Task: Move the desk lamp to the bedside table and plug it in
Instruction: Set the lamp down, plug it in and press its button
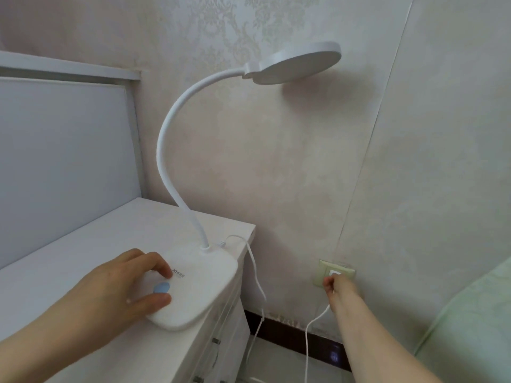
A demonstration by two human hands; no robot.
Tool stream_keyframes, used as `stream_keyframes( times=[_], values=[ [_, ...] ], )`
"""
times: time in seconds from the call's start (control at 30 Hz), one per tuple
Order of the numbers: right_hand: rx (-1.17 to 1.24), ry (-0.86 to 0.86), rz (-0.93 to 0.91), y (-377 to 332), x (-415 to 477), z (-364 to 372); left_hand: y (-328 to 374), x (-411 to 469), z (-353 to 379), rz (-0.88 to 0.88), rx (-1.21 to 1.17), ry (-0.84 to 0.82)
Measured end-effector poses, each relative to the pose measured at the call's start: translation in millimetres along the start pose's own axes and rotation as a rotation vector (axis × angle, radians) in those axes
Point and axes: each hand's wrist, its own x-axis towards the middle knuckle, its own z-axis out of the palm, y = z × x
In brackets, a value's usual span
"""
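Note:
A white desk lamp (204,286) stands on the white bedside table (83,258), its base at the table's right front corner. Its bent neck rises to a round head (298,66) near the wall. My left hand (130,286) rests on the base, fingers spread around a blue button (161,288). A thin white cord (255,275) leaves the back of the base, hangs down and loops up to my right hand (338,286). That hand pinches the white plug (333,273) against the pale green wall socket (322,270), low on the wall.
A white headboard (63,150) stands to the left behind the table. The table's drawers with small handles (214,341) face right. A dark skirting board (290,331) runs along the floor. Pale green upholstery (470,327) fills the right lower corner.

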Motion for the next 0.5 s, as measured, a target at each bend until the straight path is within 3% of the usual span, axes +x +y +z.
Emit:
stream_keyframes(
  times=[0.3,0.37,0.5],
  values=[
    [-0.24,0.01,-0.064,-4.1,9.8,-6.3,0.0,-2.6,-4.9,0.053,0.02,-0.047],
    [-0.441,0.004,-0.095,-3.2,4.7,-6.3,1.7,-3.2,-5.1,0.056,0.028,-0.065],
    [-1.153,0.094,-0.325,5.9,-33.9,4.2,1.8,-6.5,-7.2,0.063,0.022,-0.056]
  ],
)
